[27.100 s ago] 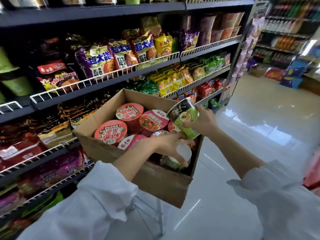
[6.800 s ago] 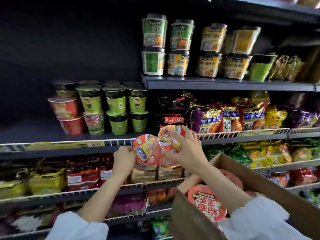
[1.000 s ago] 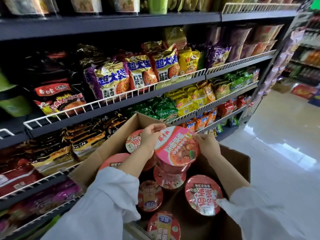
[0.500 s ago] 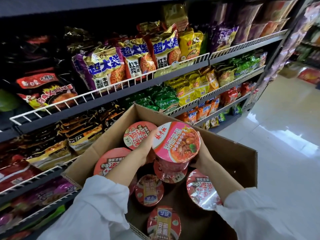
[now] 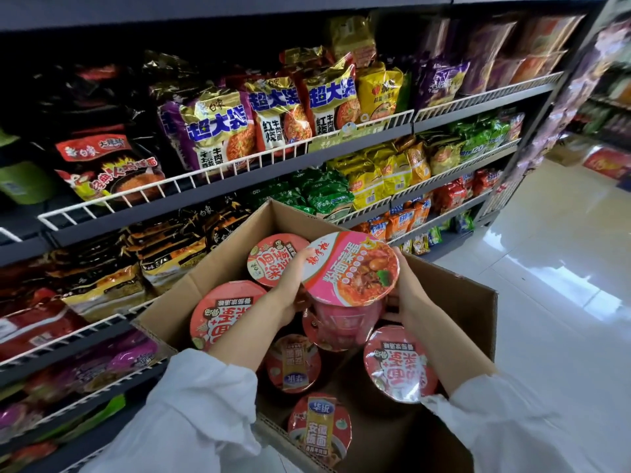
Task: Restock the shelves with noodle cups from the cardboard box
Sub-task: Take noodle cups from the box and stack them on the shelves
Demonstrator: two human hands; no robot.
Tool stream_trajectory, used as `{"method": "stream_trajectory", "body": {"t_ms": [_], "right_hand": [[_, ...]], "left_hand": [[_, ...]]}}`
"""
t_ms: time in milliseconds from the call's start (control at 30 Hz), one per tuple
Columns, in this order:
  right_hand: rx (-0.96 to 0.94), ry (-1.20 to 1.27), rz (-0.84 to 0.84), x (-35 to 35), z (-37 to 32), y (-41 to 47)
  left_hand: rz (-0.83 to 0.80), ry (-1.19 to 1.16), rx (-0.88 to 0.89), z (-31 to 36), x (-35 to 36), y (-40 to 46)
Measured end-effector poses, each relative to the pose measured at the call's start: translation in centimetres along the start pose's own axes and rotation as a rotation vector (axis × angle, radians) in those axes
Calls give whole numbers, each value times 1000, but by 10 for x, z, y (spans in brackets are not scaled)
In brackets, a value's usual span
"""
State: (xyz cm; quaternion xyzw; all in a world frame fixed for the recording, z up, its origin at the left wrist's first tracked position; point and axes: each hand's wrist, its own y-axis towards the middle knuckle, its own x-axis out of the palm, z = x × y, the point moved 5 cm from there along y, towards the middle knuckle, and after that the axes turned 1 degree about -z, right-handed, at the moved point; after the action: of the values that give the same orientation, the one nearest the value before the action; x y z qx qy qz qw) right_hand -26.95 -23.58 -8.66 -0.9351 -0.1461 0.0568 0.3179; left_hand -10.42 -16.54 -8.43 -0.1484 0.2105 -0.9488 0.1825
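Note:
A large pink noodle bowl (image 5: pixel 351 271) with a pink-and-white lid is held above the open cardboard box (image 5: pixel 454 302). My left hand (image 5: pixel 290 288) grips its left side and my right hand (image 5: pixel 406 291) grips its right side. Under it sits another pink bowl, mostly hidden. Inside the box lie several red-lidded noodle bowls, one at the back (image 5: pixel 273 259), one at the left (image 5: pixel 223 315) and one at the right (image 5: pixel 397 365). Two smaller red cups (image 5: pixel 293 365) (image 5: pixel 319 426) stand near the front.
Dark shelves (image 5: pixel 239 184) with white wire rails run along the left, packed with bagged noodles. A green cup (image 5: pixel 24 180) shows at the far left. The shiny white aisle floor (image 5: pixel 563 285) opens to the right, with more racks far right.
The pink bowl stays between both hands and has risen slightly out of the box. The view has shifted a little; the other bowls lie as before.

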Motion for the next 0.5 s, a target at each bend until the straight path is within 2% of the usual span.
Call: {"method": "stream_trajectory", "body": {"t_ms": [300, 500], "right_hand": [[-229, 3, -78, 57, -34, -102], [-400, -2, -210, 148, -41, -196]], "left_hand": [[-3, 35, 223, 72, -44, -87], [139, -54, 315, 99, -130, -185]]}}
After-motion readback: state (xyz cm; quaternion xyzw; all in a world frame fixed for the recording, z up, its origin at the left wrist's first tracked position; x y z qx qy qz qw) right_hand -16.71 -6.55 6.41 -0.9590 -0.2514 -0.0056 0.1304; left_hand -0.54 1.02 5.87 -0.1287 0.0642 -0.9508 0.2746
